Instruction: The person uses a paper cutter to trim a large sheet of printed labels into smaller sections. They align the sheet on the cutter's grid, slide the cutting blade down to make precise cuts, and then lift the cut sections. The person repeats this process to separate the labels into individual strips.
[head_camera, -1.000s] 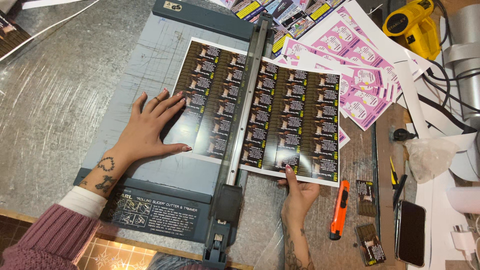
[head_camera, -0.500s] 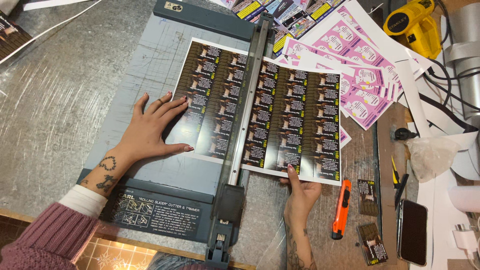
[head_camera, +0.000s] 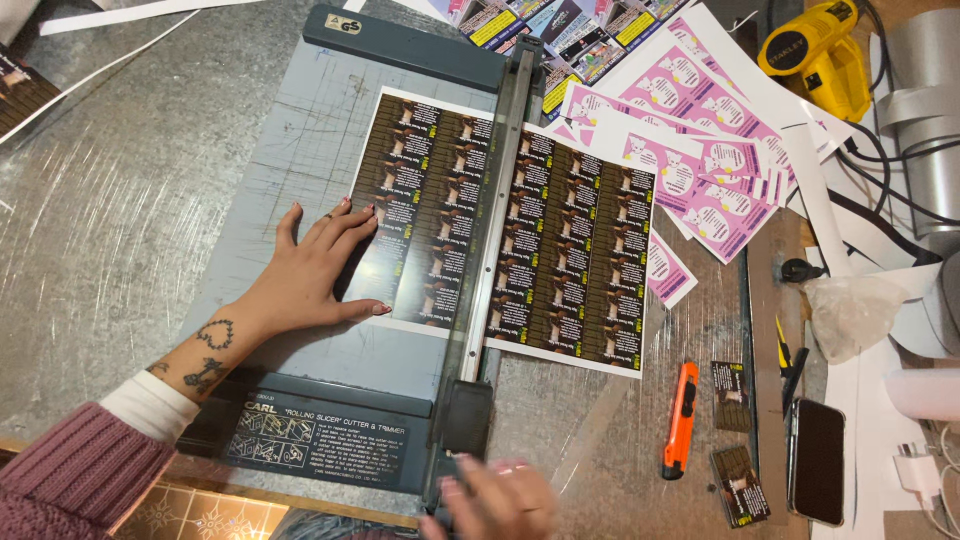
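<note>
While my left hand (head_camera: 318, 268) presses the printed sheet (head_camera: 510, 230) flat on the paper cutter (head_camera: 300, 150), fingers spread, my right hand (head_camera: 495, 500) has dropped off the sheet's edge; its grip now closes on the blade slider (head_camera: 462, 420), so cutting looks imminent.

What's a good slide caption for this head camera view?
Left hand flat on dark label sheet in rolling paper trimmer; right hand at its cutter head.

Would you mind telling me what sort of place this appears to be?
Probably a small print-finishing or craft workbench: a rolling paper trimmer holds a dark printed label sheet, pink printed sheets lie beside it, and an orange utility knife sits nearby.
</note>
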